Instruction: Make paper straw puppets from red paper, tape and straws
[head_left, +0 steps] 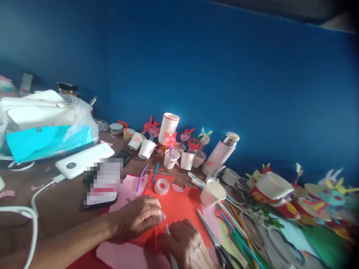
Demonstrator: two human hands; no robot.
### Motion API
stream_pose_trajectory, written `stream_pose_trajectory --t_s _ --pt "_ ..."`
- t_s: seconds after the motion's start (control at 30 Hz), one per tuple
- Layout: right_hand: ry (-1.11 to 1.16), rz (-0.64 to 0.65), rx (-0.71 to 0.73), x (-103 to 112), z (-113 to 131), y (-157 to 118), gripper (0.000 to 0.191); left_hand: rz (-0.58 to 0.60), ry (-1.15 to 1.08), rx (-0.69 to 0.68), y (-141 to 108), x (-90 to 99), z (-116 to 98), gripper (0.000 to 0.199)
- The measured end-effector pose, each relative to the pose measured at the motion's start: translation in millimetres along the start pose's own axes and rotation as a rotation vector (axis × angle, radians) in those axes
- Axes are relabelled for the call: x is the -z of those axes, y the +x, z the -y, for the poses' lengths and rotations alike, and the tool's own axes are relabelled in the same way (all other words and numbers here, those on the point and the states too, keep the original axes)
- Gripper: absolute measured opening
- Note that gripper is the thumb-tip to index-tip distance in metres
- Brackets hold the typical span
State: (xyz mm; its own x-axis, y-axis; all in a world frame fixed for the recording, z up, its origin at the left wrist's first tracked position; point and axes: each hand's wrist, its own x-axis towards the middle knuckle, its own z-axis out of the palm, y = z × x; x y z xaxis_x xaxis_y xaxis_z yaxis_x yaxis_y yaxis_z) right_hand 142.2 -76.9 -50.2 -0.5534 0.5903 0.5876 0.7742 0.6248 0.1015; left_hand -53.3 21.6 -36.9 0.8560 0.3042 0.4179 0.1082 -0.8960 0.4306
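My left hand [141, 216] lies low over the red paper [182, 203], its fingers bent and pressed together. A small purple spot shows at its fingertips, and what they grip is hidden. Close beside it, my right hand [185, 241] is closed around a slim pale pen-like stick [168, 231], whose exact kind I cannot make out. A small red piece [156, 239] is between the two hands. Just beyond them on the red sheet sits a roll of clear tape [162, 186]. Scissors [214, 237] lie to the right of my right hand, blades pointing away.
A white paper cup [212, 194] stands right of the tape. Behind are small cups with paper animal faces [170, 140] and a pink thermos [221, 153]. At left are a phone [103, 183], a white power bank [84, 160] and its cable. Straws, pencils and cups crowd the right.
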Motion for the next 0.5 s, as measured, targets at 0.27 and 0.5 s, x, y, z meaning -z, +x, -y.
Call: stream_pose_trajectory --t_s 0.27,0.5 --pt "-0.147 0.022 0.084 -16 -2 -3 0.009 0.025 -0.051 0.029 -1 -2.7 10 0.045" --pt "-0.118 -0.096 -0.006 -26 10 -4 0.02 0.034 -0.066 0.049 -1 2.4 4 0.041"
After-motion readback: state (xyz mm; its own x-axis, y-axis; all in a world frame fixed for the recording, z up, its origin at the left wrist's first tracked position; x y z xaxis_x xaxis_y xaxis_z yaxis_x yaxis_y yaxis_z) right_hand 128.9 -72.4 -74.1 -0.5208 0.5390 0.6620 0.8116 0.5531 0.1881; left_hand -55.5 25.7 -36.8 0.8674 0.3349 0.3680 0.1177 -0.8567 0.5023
